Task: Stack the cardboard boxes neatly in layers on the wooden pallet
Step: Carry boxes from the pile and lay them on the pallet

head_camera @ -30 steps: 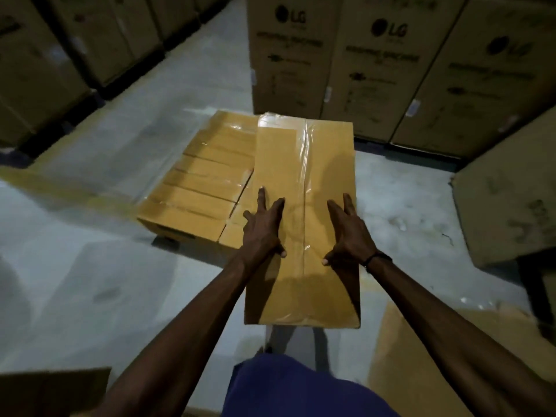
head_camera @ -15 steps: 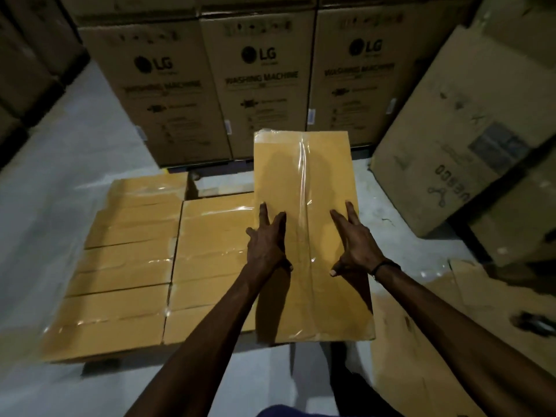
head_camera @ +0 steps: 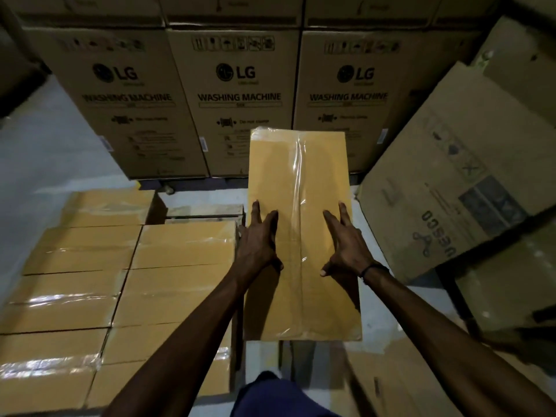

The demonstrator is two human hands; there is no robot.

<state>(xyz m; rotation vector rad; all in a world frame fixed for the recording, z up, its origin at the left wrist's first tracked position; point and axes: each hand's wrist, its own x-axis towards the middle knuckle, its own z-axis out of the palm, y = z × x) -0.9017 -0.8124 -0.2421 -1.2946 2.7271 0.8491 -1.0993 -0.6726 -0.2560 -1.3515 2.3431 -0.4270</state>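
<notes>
Left hand (head_camera: 258,245) and right hand (head_camera: 346,245) lie flat, fingers straight, on the long tan taped cardboard box (head_camera: 301,176), held just right of tan stacked boxes (head_camera: 180,266) on the wooden pallet (head_camera: 204,210).

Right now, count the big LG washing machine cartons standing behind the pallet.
3, side by side against the back: left carton, middle carton, right carton, the last partly behind the held box. More cartons sit on top; others may be hidden.
</notes>
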